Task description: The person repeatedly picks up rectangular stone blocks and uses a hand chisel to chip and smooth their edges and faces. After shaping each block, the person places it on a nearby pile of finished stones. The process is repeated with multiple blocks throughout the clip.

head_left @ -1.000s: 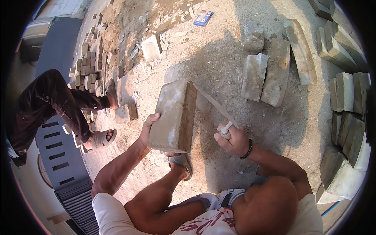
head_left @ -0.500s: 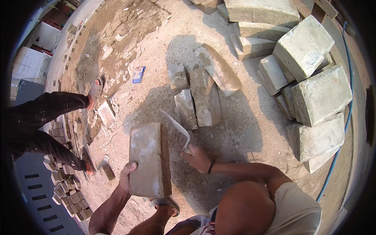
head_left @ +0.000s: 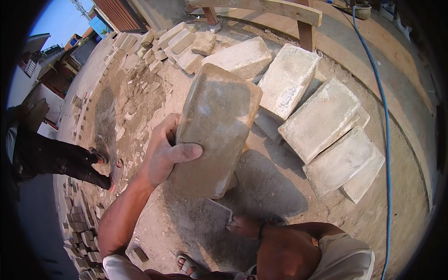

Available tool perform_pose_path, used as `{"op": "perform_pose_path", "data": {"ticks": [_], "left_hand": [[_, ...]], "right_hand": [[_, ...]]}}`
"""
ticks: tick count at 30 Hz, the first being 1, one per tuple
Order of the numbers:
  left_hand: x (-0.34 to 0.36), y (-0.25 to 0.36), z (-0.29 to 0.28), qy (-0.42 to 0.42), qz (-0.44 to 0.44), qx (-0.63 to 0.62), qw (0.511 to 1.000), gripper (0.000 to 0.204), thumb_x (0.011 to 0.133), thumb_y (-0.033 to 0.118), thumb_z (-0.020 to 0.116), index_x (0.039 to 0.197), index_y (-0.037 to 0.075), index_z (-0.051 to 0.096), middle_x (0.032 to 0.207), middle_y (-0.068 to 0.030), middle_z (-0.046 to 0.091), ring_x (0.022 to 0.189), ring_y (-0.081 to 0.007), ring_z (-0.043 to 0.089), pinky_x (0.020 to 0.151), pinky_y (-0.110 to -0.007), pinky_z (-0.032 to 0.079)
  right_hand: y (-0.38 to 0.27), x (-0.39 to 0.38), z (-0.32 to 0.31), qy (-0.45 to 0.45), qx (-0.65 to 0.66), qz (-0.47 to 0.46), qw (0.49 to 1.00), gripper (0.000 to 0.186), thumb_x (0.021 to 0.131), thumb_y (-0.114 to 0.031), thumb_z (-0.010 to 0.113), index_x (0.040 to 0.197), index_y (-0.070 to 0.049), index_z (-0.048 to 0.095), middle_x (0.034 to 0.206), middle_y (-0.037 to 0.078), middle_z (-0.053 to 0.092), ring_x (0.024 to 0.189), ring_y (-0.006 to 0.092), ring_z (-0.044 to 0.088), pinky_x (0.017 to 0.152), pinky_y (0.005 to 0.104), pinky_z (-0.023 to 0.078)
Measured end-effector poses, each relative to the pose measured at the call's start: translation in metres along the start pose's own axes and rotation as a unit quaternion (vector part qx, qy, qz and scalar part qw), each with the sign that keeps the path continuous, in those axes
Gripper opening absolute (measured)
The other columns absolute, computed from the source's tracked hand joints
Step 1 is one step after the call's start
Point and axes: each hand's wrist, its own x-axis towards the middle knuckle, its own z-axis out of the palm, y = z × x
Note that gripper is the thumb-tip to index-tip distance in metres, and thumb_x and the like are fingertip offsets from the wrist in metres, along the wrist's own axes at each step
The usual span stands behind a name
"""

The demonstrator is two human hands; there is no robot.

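My left hand (head_left: 163, 151) grips a large grey concrete block (head_left: 219, 112) by its left side, with the thumb across the broad face. The block is raised well off the ground and tilted, covering much of the middle of the view. Lower down, my right hand (head_left: 243, 227) is closed round a trowel (head_left: 229, 213); its bent metal neck shows, while most of its blade is hidden behind the block. The blocks lying on the ground beneath are almost wholly covered by the raised one.
Pale blocks (head_left: 322, 123) lean in a row at the right, with a blue hose (head_left: 387, 154) beyond. A wooden rail (head_left: 266, 10) stands at the back. Another person's legs (head_left: 51, 151) are at the left, above stacked small bricks (head_left: 84, 228). Rubble (head_left: 140, 100) covers the ground ahead.
My left hand has lifted the block up and forward. The view has swung upward, bringing in the wooden rail and more blocks. My right hand keeps hold of the trowel.
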Motion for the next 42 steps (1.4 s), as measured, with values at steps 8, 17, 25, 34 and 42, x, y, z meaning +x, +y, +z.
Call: {"op": "perform_pose_path", "data": {"ticks": [8, 17, 25, 34, 42], "left_hand": [[0.187, 0.022, 0.078, -0.027, 0.218, 0.344, 0.913, 0.068, 0.091, 0.040, 0.061, 0.137, -0.007, 0.045, 0.123, -0.0261, 0.061, 0.116, -0.0382, 0.059, 0.103, -0.044, 0.043], [0.166, -0.022, 0.043, 0.013, 0.238, 0.403, 0.884, 0.055, 0.093, 0.040, 0.057, 0.136, 0.006, 0.055, 0.119, -0.0255, 0.063, 0.119, -0.0409, 0.057, 0.101, -0.050, 0.044], [-0.141, -0.128, -0.203, 0.056, -0.147, 0.618, 0.770, 0.057, 0.096, 0.033, 0.060, 0.144, 0.007, 0.043, 0.133, -0.0194, 0.056, 0.124, -0.0341, 0.055, 0.108, -0.047, 0.042], [-0.567, -0.344, -0.211, 0.418, -0.616, 0.319, 0.586, 0.094, 0.081, 0.047, 0.077, 0.149, -0.003, 0.033, 0.147, -0.0315, 0.039, 0.136, -0.0422, 0.042, 0.112, -0.044, 0.037], [-0.570, -0.436, -0.267, 0.616, -0.552, -0.118, 0.549, 0.115, 0.075, 0.069, 0.068, 0.154, -0.001, 0.022, 0.151, -0.0337, 0.030, 0.144, -0.0423, 0.026, 0.116, -0.048, 0.027]], "right_hand": [[-0.021, 0.010, -0.025, 0.077, -0.005, -0.025, 0.997, 0.043, 0.093, -0.034, 0.063, 0.118, 0.001, 0.056, 0.076, 0.016, 0.064, 0.070, 0.0272, 0.065, 0.069, 0.0416, 0.049], [-0.002, 0.015, -0.005, 0.047, 0.040, 0.012, 0.998, 0.028, 0.091, -0.028, 0.065, 0.103, -0.003, 0.060, 0.072, 0.008, 0.061, 0.061, 0.0189, 0.060, 0.060, 0.0371, 0.048], [0.018, 0.010, 0.001, -0.075, -0.097, -0.032, 0.992, 0.021, 0.090, -0.019, 0.065, 0.101, -0.002, 0.057, 0.079, 0.005, 0.059, 0.069, 0.0141, 0.057, 0.064, 0.0317, 0.047], [0.014, 0.040, 0.027, -0.120, -0.063, 0.093, 0.986, 0.015, 0.088, -0.013, 0.063, 0.096, -0.004, 0.054, 0.076, 0.002, 0.056, 0.064, 0.0120, 0.054, 0.059, 0.0300, 0.045], [-0.037, 0.077, 0.053, -0.115, -0.206, -0.023, 0.971, 0.027, 0.085, -0.023, 0.071, 0.096, -0.002, 0.058, 0.079, 0.009, 0.059, 0.074, 0.0256, 0.059, 0.070, 0.0381, 0.047]]}}
